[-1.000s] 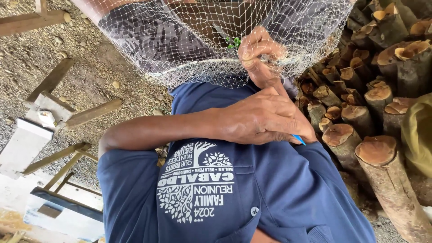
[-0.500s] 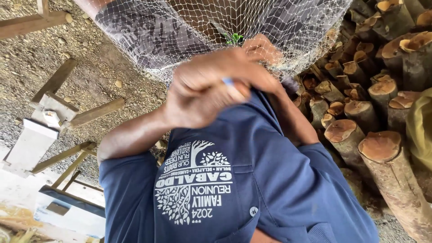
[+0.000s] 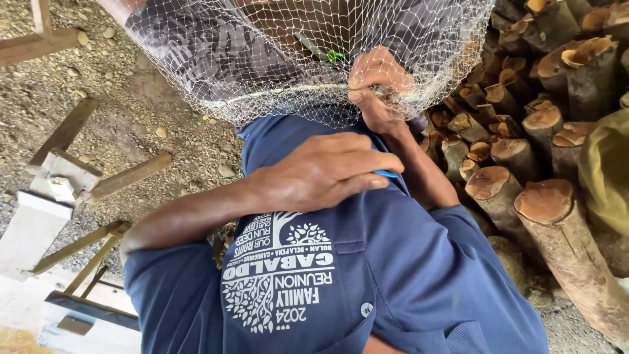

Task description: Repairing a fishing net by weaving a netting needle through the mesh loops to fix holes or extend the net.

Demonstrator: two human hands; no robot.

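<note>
Your left hand (image 3: pixel 324 176) lies low against your blue shirt (image 3: pixel 406 275), fingers curled shut around a thin blue tool (image 3: pixel 386 174), of which only the tip shows past your fingertips. Your right hand (image 3: pixel 375 85) is raised above it, at the lower edge of the white net (image 3: pixel 262 59), and its grip is a tight pinch: thumb and fingers are closed on the thicker cord that runs along the net's hem. The net hangs across the top of the view, draped over something dark and grey behind the mesh, and its hem reaches down to just above your left hand. A small green tuft (image 3: pixel 334 56) sits in the mesh near your right hand. To your right, cut logs (image 3: pixel 544 196) are stacked with their pale ends facing you. To your left, wooden frames (image 3: pixel 72 164) lie on the gravel ground (image 3: pixel 164 137).
</note>
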